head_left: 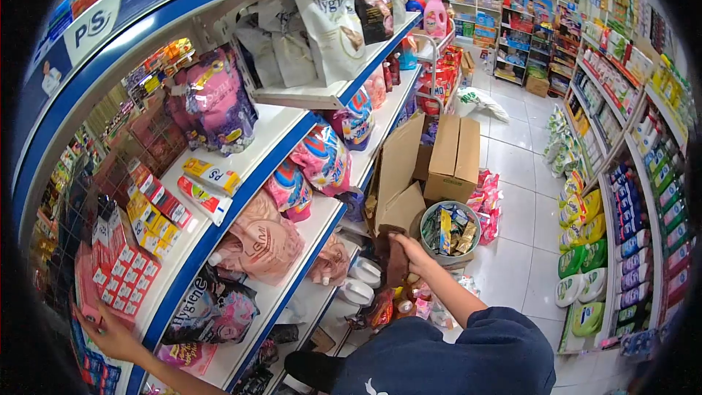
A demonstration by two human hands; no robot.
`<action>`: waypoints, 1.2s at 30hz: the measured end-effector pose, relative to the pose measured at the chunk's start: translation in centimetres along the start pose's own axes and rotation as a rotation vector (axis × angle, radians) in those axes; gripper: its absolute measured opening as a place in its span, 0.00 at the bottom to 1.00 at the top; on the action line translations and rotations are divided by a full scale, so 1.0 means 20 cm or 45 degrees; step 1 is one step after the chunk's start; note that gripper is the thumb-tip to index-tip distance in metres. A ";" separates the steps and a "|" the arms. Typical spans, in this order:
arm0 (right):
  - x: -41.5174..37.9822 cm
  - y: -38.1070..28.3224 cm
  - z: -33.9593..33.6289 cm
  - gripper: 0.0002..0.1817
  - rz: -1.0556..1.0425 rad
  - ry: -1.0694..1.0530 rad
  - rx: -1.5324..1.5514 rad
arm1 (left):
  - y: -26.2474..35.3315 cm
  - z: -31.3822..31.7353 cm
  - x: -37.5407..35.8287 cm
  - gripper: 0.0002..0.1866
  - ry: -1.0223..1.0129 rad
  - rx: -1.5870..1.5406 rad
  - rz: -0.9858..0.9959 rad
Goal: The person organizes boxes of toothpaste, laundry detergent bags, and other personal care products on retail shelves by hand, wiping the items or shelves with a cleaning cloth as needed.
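My left hand (110, 333) is at the lower left, its fingers apart and touching the end of a stack of small red and white boxes (126, 278) on the shelf. Yellow boxes (150, 223) and a toothpaste pack (201, 200) lie farther along that shelf. My right hand (411, 254) is near the centre, closed on a brown cloth (397, 262) that hangs down beside an open cardboard box (398, 168). Just right of this hand stands a round tub (475, 228) full of small packets.
Shelves with blue edges (248, 197) hold refill pouches along my left. A closed carton (453, 150) stands on the tiled floor (512, 249) beyond the tub. Bottle shelves (614, 175) line the right side. Loose packets lie near my body.
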State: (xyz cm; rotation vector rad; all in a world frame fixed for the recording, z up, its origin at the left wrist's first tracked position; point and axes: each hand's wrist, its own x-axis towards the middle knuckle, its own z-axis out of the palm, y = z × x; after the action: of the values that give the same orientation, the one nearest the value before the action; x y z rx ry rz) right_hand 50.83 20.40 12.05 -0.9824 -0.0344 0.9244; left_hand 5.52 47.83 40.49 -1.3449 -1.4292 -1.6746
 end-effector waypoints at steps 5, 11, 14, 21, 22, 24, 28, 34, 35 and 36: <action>0.08 0.02 -0.20 0.14 0.029 0.049 0.104 | -0.10 -0.06 -0.08 0.29 -0.027 -0.073 -0.118; 0.01 0.03 -0.10 0.14 0.079 0.060 0.111 | -0.01 -0.10 -0.09 0.27 -0.108 -0.082 -0.172; 0.04 0.06 -0.10 0.14 0.117 0.056 0.098 | 0.00 -0.07 -0.09 0.26 0.021 -0.174 -0.097; -0.03 0.09 -0.07 0.16 0.188 0.088 0.104 | -0.13 -0.01 -0.07 0.27 0.081 0.122 0.084; -0.05 0.10 -0.08 0.17 0.204 0.099 0.112 | -0.10 -0.02 -0.08 0.27 0.049 0.100 -0.024; -0.01 0.18 -0.15 0.18 0.181 0.112 0.121 | -0.05 -0.02 -0.08 0.27 0.010 0.086 -0.098; 0.06 0.29 -0.31 0.22 0.264 0.188 -0.039 | -0.16 0.01 -0.09 0.27 0.041 -0.173 0.047; -0.10 0.18 -0.12 0.34 0.279 -0.125 0.239 | 0.36 -0.17 -0.19 0.17 0.349 -0.285 0.234; -0.08 0.22 -0.13 0.34 0.332 -0.175 0.261 | 0.45 -0.21 -0.23 0.16 0.286 -0.218 0.326; -0.07 0.25 -0.16 0.34 0.379 -0.212 0.283 | 0.53 -0.23 -0.26 0.15 0.206 -0.339 0.328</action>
State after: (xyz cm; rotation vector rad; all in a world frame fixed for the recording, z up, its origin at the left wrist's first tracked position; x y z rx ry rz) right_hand 47.88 18.32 7.10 -0.7126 0.0752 1.2537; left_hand 15.15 39.48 40.17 -1.4280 -0.9236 -1.7966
